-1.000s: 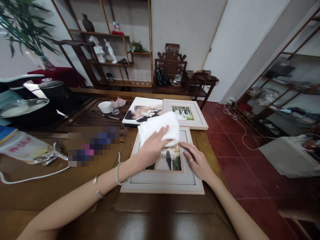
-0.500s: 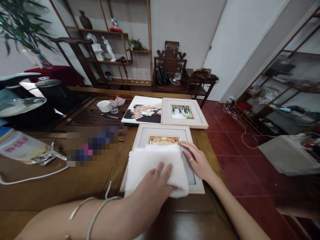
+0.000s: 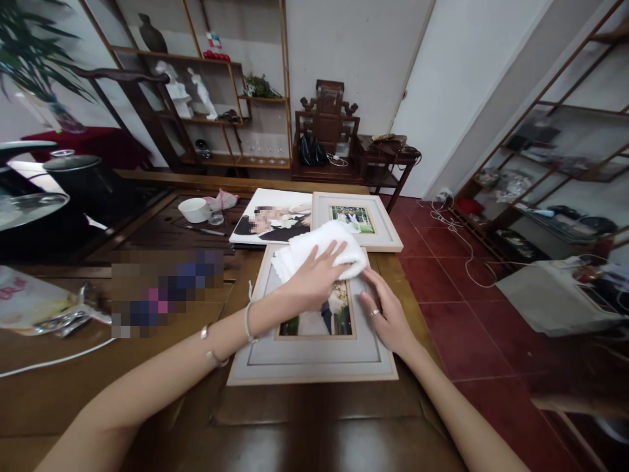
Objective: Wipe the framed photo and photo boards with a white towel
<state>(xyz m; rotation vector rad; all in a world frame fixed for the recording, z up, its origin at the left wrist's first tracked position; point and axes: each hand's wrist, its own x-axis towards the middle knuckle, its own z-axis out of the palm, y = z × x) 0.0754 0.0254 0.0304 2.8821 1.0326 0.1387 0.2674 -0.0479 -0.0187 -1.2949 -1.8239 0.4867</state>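
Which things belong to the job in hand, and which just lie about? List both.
In use:
white cloth, under the left hand
near framed photo, right hand on its border

Lying about:
white bowl
small clear cup
black bag on the chair

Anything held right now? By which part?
White cloth: left hand lies over its near part, fingers spread; any pinch underneath is hidden. Right hand rests at the right edge of the picture frame; whether it grips can't be told.

2 hands [image 3: 314, 282] [image 3: 392, 322], 1 white cloth [image 3: 301, 254], 2 picture frames [image 3: 314, 354] [image 3: 386, 229]
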